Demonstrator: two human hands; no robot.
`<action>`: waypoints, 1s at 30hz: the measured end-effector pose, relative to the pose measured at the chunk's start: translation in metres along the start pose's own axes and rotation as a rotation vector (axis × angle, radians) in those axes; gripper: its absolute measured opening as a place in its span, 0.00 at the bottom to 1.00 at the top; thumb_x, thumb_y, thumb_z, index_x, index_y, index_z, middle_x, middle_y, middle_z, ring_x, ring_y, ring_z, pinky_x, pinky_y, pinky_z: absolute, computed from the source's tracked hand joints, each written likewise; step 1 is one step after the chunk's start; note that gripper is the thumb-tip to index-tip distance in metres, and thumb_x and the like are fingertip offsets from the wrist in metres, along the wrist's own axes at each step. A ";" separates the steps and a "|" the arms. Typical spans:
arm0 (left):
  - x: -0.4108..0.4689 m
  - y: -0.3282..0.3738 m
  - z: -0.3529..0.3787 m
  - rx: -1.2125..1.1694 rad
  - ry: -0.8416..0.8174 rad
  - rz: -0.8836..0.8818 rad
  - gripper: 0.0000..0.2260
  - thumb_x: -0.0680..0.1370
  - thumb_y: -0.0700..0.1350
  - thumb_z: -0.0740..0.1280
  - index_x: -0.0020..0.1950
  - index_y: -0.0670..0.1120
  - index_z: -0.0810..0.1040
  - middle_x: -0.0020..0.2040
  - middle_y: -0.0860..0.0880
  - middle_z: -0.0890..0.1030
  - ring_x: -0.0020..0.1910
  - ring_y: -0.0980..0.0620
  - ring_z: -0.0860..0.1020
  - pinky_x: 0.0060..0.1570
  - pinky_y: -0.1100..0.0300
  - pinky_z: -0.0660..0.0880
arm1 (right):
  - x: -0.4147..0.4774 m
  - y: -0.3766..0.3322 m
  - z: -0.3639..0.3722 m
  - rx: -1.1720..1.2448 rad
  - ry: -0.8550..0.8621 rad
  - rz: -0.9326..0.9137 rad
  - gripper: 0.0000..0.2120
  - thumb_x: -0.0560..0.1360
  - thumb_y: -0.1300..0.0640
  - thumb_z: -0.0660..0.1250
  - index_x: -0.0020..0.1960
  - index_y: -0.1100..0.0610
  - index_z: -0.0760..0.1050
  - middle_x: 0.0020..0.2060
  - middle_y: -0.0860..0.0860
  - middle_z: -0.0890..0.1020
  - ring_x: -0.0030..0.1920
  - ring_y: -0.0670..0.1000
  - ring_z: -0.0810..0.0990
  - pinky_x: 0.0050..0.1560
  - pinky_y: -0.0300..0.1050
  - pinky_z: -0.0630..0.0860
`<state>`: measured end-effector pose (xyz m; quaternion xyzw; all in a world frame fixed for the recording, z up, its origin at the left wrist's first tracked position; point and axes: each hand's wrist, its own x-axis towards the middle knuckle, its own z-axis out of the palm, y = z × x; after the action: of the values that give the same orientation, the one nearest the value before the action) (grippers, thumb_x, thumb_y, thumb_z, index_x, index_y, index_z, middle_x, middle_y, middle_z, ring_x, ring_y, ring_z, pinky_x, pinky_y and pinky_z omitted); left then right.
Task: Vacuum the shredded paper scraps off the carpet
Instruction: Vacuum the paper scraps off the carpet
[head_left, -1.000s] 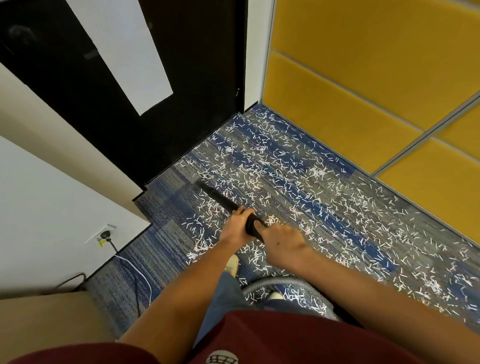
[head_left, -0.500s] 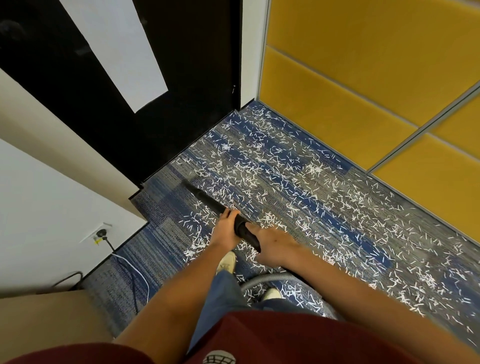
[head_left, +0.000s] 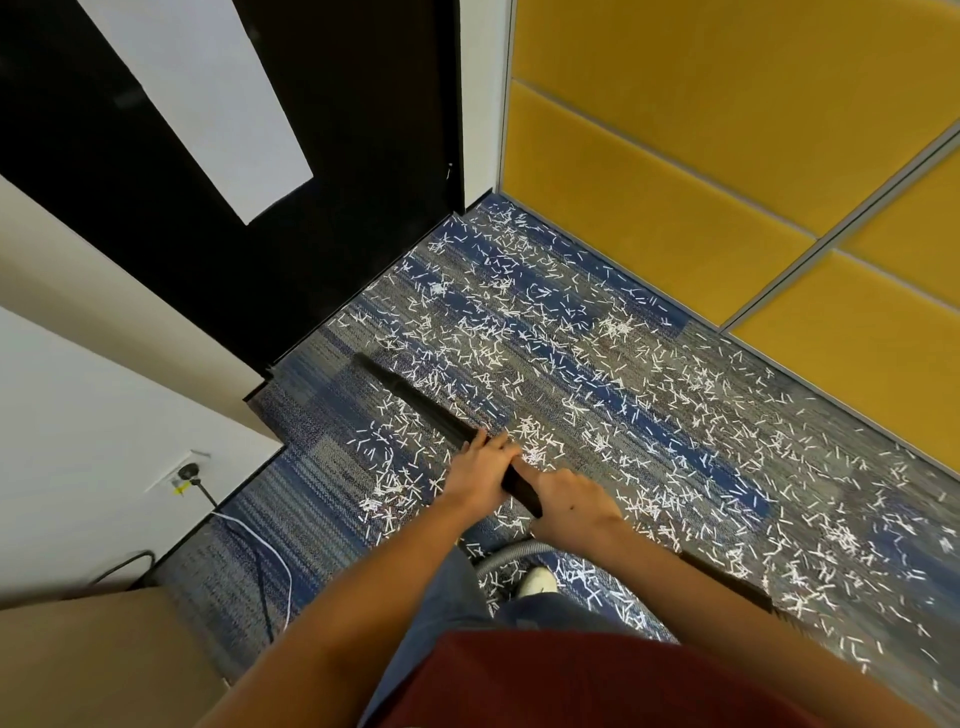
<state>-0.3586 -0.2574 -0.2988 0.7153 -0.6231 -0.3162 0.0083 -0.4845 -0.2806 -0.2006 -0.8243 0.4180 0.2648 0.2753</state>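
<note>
Head view looks down on my two arms and on the carpet (head_left: 311, 483) in front of me. My left hand (head_left: 478, 475) is the forward one: its fingers are curled over the black vacuum wand (head_left: 415, 402) from above and grip it. My right hand (head_left: 571, 501) is just behind it and is closed around the back end of the wand, where the grey hose (head_left: 506, 556) comes out and bends down toward my feet. Neither hand is free.

The long axis of the wand goes from my hands away and to the left. Its tip (head_left: 361, 359) is low over the carpet, near the bottom edge of the black door (head_left: 337, 208). I cannot tell if the tip really touches the pile.

The paper scraps (head_left: 545, 364) lie thick on the right side of the wand and beyond it, up to the corner and along the yellow wall (head_left: 675, 218). On the left side there are only some near my hands, and farther left almost none. So I judge that the next sweep must carry the tip to the right, across the dense field. The left hand should guide, because it is nearer to the tip, and the right hand should serve as pivot. Most of the work is not yet done.
</note>
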 end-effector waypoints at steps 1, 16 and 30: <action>0.001 0.002 -0.002 0.009 0.009 -0.010 0.19 0.76 0.39 0.66 0.66 0.49 0.70 0.75 0.48 0.62 0.75 0.40 0.55 0.70 0.43 0.61 | 0.001 0.001 0.000 0.009 0.015 0.008 0.34 0.74 0.62 0.64 0.75 0.50 0.54 0.43 0.52 0.72 0.44 0.55 0.78 0.48 0.50 0.80; 0.045 -0.031 -0.042 -0.029 0.023 -0.208 0.23 0.77 0.30 0.59 0.66 0.52 0.70 0.76 0.43 0.56 0.61 0.38 0.73 0.58 0.49 0.75 | 0.079 -0.024 -0.025 0.209 0.044 0.047 0.32 0.73 0.61 0.67 0.73 0.55 0.57 0.51 0.57 0.78 0.48 0.57 0.80 0.49 0.51 0.79; 0.069 -0.074 -0.077 -0.015 0.064 -0.243 0.23 0.76 0.30 0.60 0.66 0.53 0.70 0.72 0.42 0.60 0.65 0.33 0.68 0.57 0.47 0.75 | 0.128 -0.047 -0.055 0.225 -0.001 -0.006 0.34 0.72 0.66 0.65 0.74 0.52 0.58 0.47 0.55 0.78 0.44 0.55 0.81 0.47 0.51 0.81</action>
<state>-0.2557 -0.3317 -0.2977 0.7953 -0.5288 -0.2965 -0.0046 -0.3689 -0.3639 -0.2360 -0.7892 0.4426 0.2156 0.3671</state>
